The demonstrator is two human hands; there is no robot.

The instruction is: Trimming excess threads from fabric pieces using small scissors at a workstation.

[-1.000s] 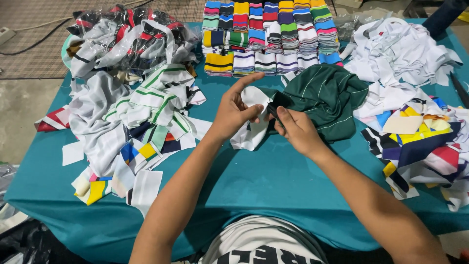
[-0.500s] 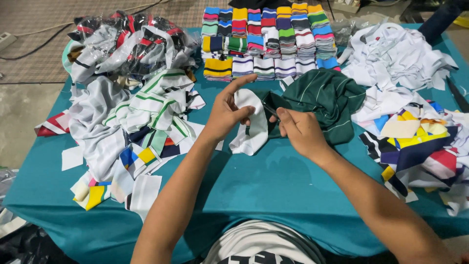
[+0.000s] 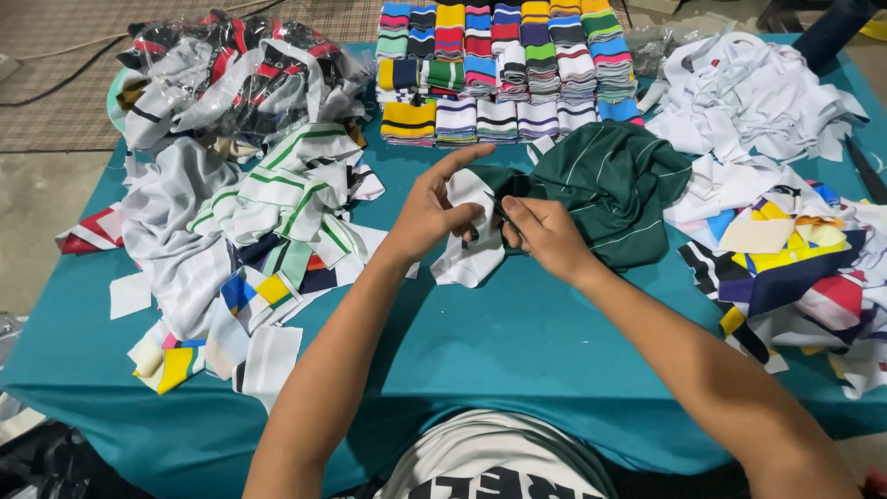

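Note:
My left hand point(image 3: 436, 209) grips a white fabric piece point(image 3: 467, 263) near its top edge, index finger stretched out above it. My right hand point(image 3: 543, 236) pinches the same white piece where it meets a dark green striped garment point(image 3: 610, 180) that lies bunched just behind both hands. Both hands meet over the middle of the teal table point(image 3: 517, 351). The lower end of the white piece rests on the cloth.
Rows of folded striped collars point(image 3: 504, 69) sit at the back centre. A heap of striped fabric and plastic bags point(image 3: 231, 102) fills the left. White pieces point(image 3: 753, 92) are piled back right. Multicoloured cut pieces point(image 3: 795, 268) lie at the right.
My hands have drawn closer together on the white piece. The green garment's edge now sits tight against it, and my right hand has shifted slightly left.

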